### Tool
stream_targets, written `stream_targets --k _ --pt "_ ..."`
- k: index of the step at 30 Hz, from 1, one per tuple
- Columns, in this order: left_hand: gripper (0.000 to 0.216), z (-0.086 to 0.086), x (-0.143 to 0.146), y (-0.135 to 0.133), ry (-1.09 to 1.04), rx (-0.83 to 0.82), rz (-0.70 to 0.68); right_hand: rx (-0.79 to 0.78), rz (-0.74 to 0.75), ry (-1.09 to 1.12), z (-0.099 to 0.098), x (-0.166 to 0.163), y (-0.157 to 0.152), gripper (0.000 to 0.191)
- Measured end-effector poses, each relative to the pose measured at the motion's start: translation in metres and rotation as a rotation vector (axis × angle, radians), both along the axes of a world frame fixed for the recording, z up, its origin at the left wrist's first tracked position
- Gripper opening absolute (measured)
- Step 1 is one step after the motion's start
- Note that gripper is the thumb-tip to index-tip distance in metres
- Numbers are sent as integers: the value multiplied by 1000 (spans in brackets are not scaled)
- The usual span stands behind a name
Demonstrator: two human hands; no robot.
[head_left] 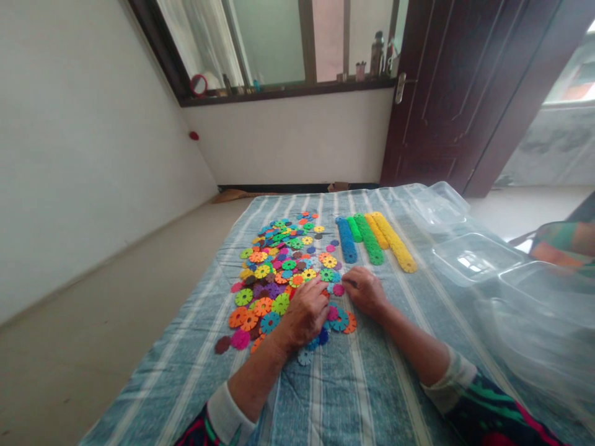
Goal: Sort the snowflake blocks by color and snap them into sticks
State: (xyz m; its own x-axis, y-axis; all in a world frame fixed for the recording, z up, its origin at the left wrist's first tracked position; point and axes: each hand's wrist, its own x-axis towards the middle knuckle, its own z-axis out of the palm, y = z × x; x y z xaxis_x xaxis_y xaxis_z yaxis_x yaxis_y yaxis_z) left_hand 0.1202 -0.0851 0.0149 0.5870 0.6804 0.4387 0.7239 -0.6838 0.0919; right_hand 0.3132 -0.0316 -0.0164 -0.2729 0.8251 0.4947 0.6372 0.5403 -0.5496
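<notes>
A loose pile of colourful notched plastic discs (263, 305) lies on the striped cloth. My left hand (304, 314) rests over the right side of this pile, fingers stretched forward and lying on the discs; what is beneath its palm is hidden. My right hand (366, 288) is at the pile's right edge, its fingers curled inward beside a pink disc (338, 289). Whether anything is between those fingers does not show. Beyond it, discs are laid in overlapping rows by colour: a blue row (346, 240), green rows (369, 239) and yellow rows (394, 241).
Clear plastic containers (478, 259) stand along the right side of the cloth-covered surface (186, 378). Part of another person (564, 244) shows at the right edge. Behind are a window ledge (288, 93) with small items and a dark red door (446, 80).
</notes>
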Motion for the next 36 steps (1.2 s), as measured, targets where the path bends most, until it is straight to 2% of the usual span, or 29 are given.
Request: stream_targets --k 8,14,19,25,29,33,36 --pt "17 0 -4 5 -73 72 30 -26 8 18 0 1 2 17" --pt "13 14 6 32 -22 63 103 -42 10 69 -5 2 5 17" --pt "16 15 29 58 82 -87 171 -33 8 130 -10 2 9 17" --pt "17 14 42 71 166 -281 307 -44 6 110 -11 1 8 17" --pt "13 15 42 72 110 -308 298 -48 7 122 -12 0 7 17" --pt "9 11 41 68 11 -241 207 -43 15 123 -12 1 5 19" --pt "6 17 27 65 -48 -273 223 -51 25 143 -11 1 4 19"
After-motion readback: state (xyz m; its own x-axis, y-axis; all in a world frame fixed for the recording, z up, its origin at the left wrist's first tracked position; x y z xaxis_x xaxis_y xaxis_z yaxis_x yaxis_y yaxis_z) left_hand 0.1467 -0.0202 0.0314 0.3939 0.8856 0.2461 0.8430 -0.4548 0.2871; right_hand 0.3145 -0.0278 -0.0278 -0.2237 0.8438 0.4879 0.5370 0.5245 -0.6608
